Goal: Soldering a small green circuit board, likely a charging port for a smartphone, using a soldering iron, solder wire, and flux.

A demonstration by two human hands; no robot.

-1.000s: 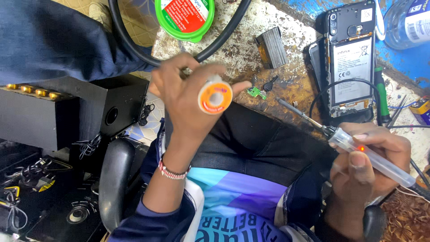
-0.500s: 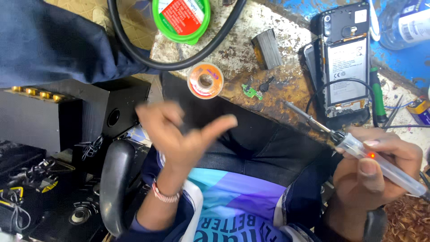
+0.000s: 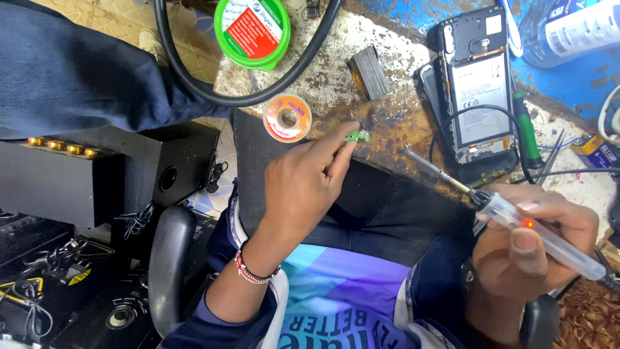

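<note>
Left hand (image 3: 303,187) reaches forward over the lap, thumb and forefinger pinched on a small green component (image 3: 353,136) at the near edge of the stained workbench (image 3: 387,123). Right hand (image 3: 536,239) is closed around a soldering iron (image 3: 516,220), indicator lit red; its long axis runs from lower right up to the left, tip (image 3: 408,152) over the bench edge. The component lies left of and slightly beyond that tip, near but apart. The left hand is on it; the right is well off.

An orange solder-wick spool (image 3: 287,117) sits just left of the fingers, a small grey block (image 3: 369,72) beyond them. An opened phone (image 3: 476,90) lies to the right, with bare bench between component and phone.
</note>
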